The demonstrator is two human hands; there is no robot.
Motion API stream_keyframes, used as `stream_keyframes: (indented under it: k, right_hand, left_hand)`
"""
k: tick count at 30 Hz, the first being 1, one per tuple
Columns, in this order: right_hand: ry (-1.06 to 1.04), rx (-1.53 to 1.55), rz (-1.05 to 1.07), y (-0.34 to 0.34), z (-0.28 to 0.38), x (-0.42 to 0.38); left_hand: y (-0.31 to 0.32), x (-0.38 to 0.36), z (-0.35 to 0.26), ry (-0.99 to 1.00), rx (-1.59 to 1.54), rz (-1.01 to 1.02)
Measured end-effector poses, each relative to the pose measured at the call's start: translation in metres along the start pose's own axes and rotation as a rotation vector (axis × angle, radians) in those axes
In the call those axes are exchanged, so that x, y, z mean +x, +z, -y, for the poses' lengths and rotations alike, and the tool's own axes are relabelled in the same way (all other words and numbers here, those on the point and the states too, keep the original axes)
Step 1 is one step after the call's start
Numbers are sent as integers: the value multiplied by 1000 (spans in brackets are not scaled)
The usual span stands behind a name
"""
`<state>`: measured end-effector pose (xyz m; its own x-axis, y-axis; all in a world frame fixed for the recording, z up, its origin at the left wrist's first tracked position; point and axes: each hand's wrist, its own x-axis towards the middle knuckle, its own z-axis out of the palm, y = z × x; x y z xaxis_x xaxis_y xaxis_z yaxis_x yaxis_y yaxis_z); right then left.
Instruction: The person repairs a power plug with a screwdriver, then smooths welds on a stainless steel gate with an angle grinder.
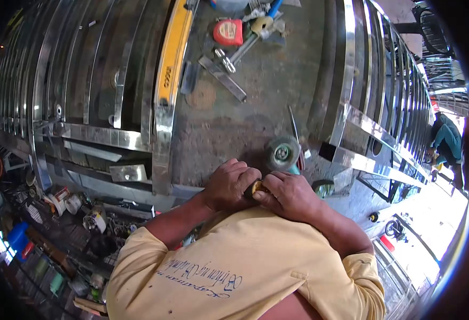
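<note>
Left hand (231, 183) and right hand (292, 195) closed on small yellow thing (255, 187), frame middle; might drop if grip slips.

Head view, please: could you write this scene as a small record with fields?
Left hand: left hand curled against a small round object; exact grip hidden
Right hand: right hand pinching that object
Beyond right hand: tool with round wheel
Farther: red tape measure
Left side: yellow level
</note>
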<state>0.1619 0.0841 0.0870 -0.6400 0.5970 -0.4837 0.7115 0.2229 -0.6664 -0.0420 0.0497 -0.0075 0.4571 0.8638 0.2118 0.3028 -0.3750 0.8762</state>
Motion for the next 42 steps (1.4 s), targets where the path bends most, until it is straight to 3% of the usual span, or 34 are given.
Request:
stream_keyframes:
  k: [1, 11, 25, 33, 42]
  right_hand:
    - [-170, 6, -170, 13, -4, -9]
    - [-428, -77, -211, 25, -8, -64]
    - [-422, -58, -243, 32, -5, -79]
    - [-414, -110, -253, 30, -3, -77]
    - [-61, 105, -237, 30, -3, -67]
  left_hand:
    - [3, -4, -11, -12, -41, 6]
    - [36, -25, -46, 107, -121, 44]
    - [29, -25, -61, 76, -89, 170]
    - [34, -28, -49, 121, -88, 126]
    - [32, -23, -45, 82, -17, 30]
